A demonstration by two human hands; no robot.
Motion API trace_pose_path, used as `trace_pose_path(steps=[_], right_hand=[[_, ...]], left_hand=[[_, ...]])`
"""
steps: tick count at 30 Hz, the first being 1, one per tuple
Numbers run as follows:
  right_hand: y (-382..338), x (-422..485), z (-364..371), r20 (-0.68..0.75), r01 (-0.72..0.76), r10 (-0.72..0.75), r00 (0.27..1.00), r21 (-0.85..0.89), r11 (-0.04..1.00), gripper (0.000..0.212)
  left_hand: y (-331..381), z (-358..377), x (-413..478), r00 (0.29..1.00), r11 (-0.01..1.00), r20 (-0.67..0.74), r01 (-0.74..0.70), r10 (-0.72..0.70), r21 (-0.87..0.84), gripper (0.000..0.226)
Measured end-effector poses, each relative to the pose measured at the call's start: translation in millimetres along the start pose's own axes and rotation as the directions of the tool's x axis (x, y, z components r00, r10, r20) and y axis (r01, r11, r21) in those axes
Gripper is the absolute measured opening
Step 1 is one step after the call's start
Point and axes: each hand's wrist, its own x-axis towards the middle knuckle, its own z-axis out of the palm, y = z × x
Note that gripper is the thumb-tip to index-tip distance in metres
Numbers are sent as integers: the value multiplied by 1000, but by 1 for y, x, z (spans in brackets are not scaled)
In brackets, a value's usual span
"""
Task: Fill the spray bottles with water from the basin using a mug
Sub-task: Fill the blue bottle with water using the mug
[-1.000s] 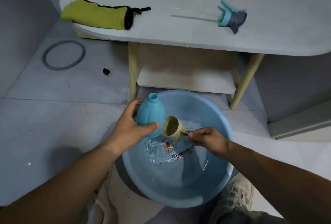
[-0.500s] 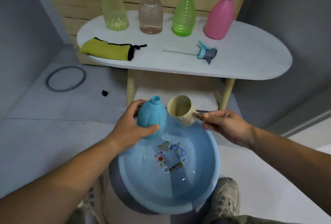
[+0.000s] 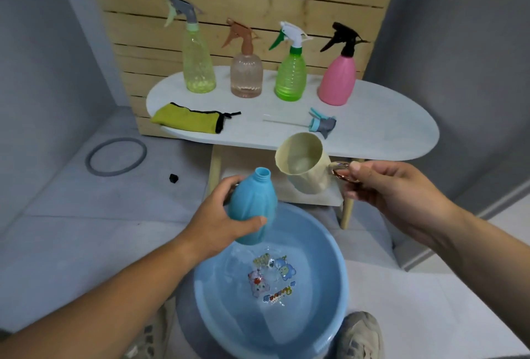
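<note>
Blue bottle [image 3: 253, 206] uncapped, left hand [image 3: 218, 226] wrapped round it above basin [image 3: 341, 278]. Right hand [image 3: 401, 195] pinches handle of mug [image 3: 311, 179] holding water; pouring not yet begun.

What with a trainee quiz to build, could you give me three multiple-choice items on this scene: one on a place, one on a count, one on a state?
1. Where does the loose spray head lie?
A. on the table
B. on the floor
C. on the lower shelf

2. How many bottles stand capped on the table?
A. three
B. four
C. five

3. The blue bottle in the left hand is:
A. capped
B. uncapped
C. lying flat

Answers: A, it lies on the tabletop with its tube. B, the yellow bottle, clear bottle, green bottle and pink bottle stand in a row. B, its threaded neck is open.
</note>
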Motion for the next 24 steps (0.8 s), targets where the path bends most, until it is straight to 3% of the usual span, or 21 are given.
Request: trace_pose_path(steps=[5, 17, 24], right_hand=[[-8, -5, 4, -58, 76, -82, 995, -100, 992, 51], [-18, -14, 13, -92, 138, -177, 980, -329, 934, 25], [-17, -14, 15, -71, 197, -236, 969, -352, 915, 12]], left_hand=[[-6, 4, -4, 1000, 999, 18, 2, -3, 46, 74], [-5, 16, 0, 999, 999, 32, -15, 14, 43, 77], [-6, 20, 2, 999, 999, 43, -12, 11, 33, 72]])
